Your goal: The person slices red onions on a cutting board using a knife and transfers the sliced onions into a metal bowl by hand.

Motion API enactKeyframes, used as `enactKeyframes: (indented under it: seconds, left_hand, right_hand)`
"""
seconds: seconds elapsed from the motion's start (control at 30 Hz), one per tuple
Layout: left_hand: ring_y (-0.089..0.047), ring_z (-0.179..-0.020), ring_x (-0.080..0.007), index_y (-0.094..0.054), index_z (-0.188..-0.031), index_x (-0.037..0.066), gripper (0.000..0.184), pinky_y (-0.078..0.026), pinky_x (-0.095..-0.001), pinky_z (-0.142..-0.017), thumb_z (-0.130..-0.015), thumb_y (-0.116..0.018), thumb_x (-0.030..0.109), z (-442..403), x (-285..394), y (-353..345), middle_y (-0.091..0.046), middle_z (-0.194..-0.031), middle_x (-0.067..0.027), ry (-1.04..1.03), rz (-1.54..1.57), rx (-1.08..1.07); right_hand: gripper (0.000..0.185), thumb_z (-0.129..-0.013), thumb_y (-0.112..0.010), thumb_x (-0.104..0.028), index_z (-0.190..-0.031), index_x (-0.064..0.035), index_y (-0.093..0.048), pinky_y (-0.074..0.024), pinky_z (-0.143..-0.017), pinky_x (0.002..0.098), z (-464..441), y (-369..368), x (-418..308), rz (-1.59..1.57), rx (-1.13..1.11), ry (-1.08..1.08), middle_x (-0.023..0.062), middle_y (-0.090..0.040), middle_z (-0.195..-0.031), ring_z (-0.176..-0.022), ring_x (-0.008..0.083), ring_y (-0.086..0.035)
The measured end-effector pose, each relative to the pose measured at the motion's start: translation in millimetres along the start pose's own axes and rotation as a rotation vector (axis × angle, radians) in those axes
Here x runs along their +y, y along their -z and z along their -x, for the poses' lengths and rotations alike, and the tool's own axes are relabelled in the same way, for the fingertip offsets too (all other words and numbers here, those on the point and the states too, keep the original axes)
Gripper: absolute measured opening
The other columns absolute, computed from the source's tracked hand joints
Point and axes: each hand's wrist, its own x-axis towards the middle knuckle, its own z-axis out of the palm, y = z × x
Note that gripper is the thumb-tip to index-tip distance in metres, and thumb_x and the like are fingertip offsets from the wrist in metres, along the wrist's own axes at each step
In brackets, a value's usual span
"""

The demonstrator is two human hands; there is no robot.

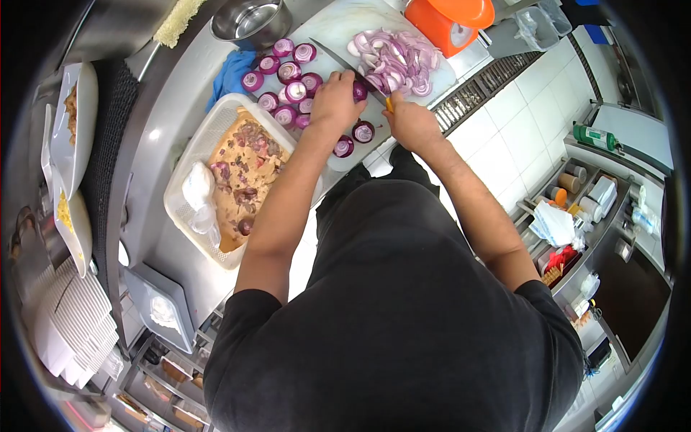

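My left hand (335, 102) presses a red onion piece (360, 91) against the white cutting board (335, 16), fingers curled over it. In my right hand (414, 124) is the yellow handle of a knife (344, 63), its long blade pointing away to the upper left, beside the held onion. Beyond the blade lies a heap of sliced red onion (397, 60). Several peeled onion pieces (289, 72) cluster left of my left hand. Two more, one an onion half (363, 131), lie close to my body between my wrists.
A white plastic basket (177, 189) with onion scraps and a plastic bag stands left of my left forearm. Behind are a steel bowl (248, 23), a blue cloth (232, 75) and an orange scale (435, 24). Plates (85, 108) line the far left shelf.
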Motion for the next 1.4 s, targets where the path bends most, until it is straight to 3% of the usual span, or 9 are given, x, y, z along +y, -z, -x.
enactKeyframes:
  seconds: [0.17,0.37,0.6,0.7,0.8,0.9,1.07,1.27,1.4]
  left_hand:
    - [-0.070,-0.111,-0.0346,-0.062,-0.130,0.005,0.052,-0.058,-0.0455,-0.093,-0.086,-0.084,0.020,5,-6,7,-0.068,-0.125,-0.0160,0.016,0.093,-0.010]
    - [-0.071,-0.107,-0.0327,-0.065,-0.126,0.006,0.044,-0.057,-0.0455,-0.092,-0.087,-0.083,0.017,7,-11,1,-0.071,-0.120,-0.0127,-0.016,0.136,0.046]
    - [-0.072,-0.105,-0.0299,-0.067,-0.122,0.007,0.043,-0.057,-0.0440,-0.091,-0.085,-0.085,0.017,1,-13,-1,-0.071,-0.119,-0.0116,-0.008,0.142,0.040]
    - [-0.069,-0.113,-0.0378,-0.065,-0.123,0.005,0.044,-0.056,-0.0478,-0.095,-0.085,-0.084,0.016,2,-11,3,-0.070,-0.121,-0.0146,0.006,0.189,0.008]
    - [-0.070,-0.112,-0.0372,-0.066,-0.122,0.005,0.043,-0.056,-0.0473,-0.095,-0.085,-0.085,0.016,4,-9,9,-0.070,-0.121,-0.0144,0.020,0.198,-0.012]
    - [-0.072,-0.104,-0.0284,-0.068,-0.121,0.007,0.042,-0.057,-0.0435,-0.090,-0.084,-0.086,0.017,1,-13,4,-0.073,-0.118,-0.0095,-0.003,0.148,0.027]
    - [-0.073,-0.105,-0.0282,-0.068,-0.119,0.008,0.041,-0.057,-0.0436,-0.090,-0.084,-0.086,0.018,2,-12,6,-0.074,-0.117,-0.0095,0.003,0.156,0.030]
    - [-0.074,-0.106,-0.0282,-0.068,-0.118,0.008,0.040,-0.058,-0.0433,-0.090,-0.084,-0.086,0.019,-1,-13,6,-0.075,-0.116,-0.0103,0.016,0.142,0.015]
    - [-0.075,-0.106,-0.0276,-0.068,-0.118,0.008,0.041,-0.058,-0.0432,-0.090,-0.084,-0.087,0.019,2,-10,11,-0.076,-0.116,-0.0103,0.032,0.138,-0.011]
  right_hand:
    - [0.038,-0.105,-0.063,-0.032,-0.120,0.0015,-0.053,-0.0587,-0.078,0.0570,11,32,-11,0.029,-0.018,0.062,0.0261,-0.075,-0.091,-0.087,0.0467,-0.075]
    - [0.032,-0.104,-0.063,-0.025,-0.118,0.0028,-0.055,-0.0596,-0.078,0.0522,-3,-8,-11,-0.034,-0.016,-0.009,0.0236,-0.076,-0.094,-0.089,0.0413,-0.077]
    - [0.032,-0.106,-0.061,-0.025,-0.120,0.0026,-0.055,-0.0595,-0.081,0.0520,5,32,-25,0.014,-0.070,0.020,0.0246,-0.076,-0.099,-0.094,0.0422,-0.076]
    - [0.031,-0.106,-0.060,-0.025,-0.119,0.0029,-0.056,-0.0595,-0.081,0.0517,0,0,-20,-0.025,-0.034,-0.005,0.0248,-0.076,-0.100,-0.094,0.0415,-0.076]
    - [0.031,-0.106,-0.060,-0.025,-0.119,0.0030,-0.055,-0.0594,-0.082,0.0521,-9,-1,-20,-0.027,-0.046,0.008,0.0253,-0.076,-0.101,-0.094,0.0414,-0.076]
    - [0.032,-0.106,-0.060,-0.025,-0.119,0.0033,-0.055,-0.0595,-0.082,0.0526,-1,25,-26,-0.008,-0.054,0.041,0.0255,-0.076,-0.101,-0.094,0.0415,-0.077]
    - [0.032,-0.104,-0.062,-0.024,-0.118,0.0042,-0.055,-0.0598,-0.081,0.0526,-7,-14,-22,-0.027,-0.016,-0.036,0.0260,-0.076,-0.099,-0.092,0.0414,-0.077]
    - [0.033,-0.104,-0.063,-0.025,-0.118,0.0039,-0.054,-0.0598,-0.082,0.0535,5,31,-32,-0.008,-0.075,0.037,0.0260,-0.076,-0.098,-0.094,0.0431,-0.076]
    - [0.033,-0.104,-0.063,-0.025,-0.117,0.0040,-0.055,-0.0597,-0.081,0.0532,4,-1,-28,-0.031,-0.015,0.004,0.0256,-0.076,-0.097,-0.093,0.0431,-0.076]
